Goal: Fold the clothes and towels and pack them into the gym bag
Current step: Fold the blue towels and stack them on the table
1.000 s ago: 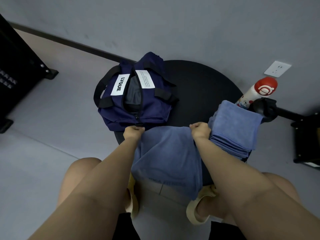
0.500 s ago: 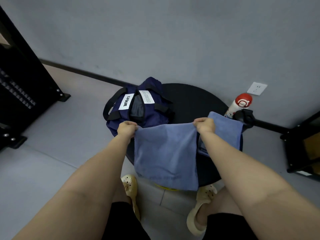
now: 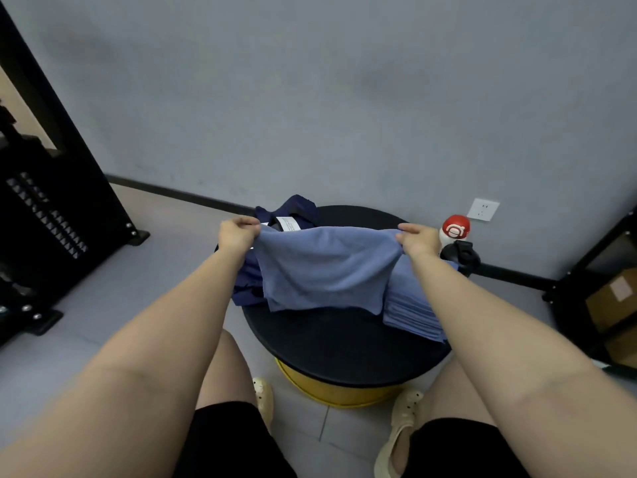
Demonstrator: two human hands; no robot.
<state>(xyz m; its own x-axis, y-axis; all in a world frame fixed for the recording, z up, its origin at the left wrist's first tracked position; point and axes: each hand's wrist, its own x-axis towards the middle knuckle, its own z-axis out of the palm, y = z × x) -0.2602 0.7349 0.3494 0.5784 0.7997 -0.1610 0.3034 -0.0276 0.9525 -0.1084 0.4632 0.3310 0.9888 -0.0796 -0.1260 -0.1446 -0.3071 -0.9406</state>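
Towel (image 3: 324, 270) raised — long axis left-right

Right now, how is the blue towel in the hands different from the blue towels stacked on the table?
The held towel is a single piece, stretched between the left hand and right hand; the stacked towels are many folded layers. The held towel hangs above the round black table, sagging and creased; the stack lies flat on it, at the right. Both look the same blue cloth.
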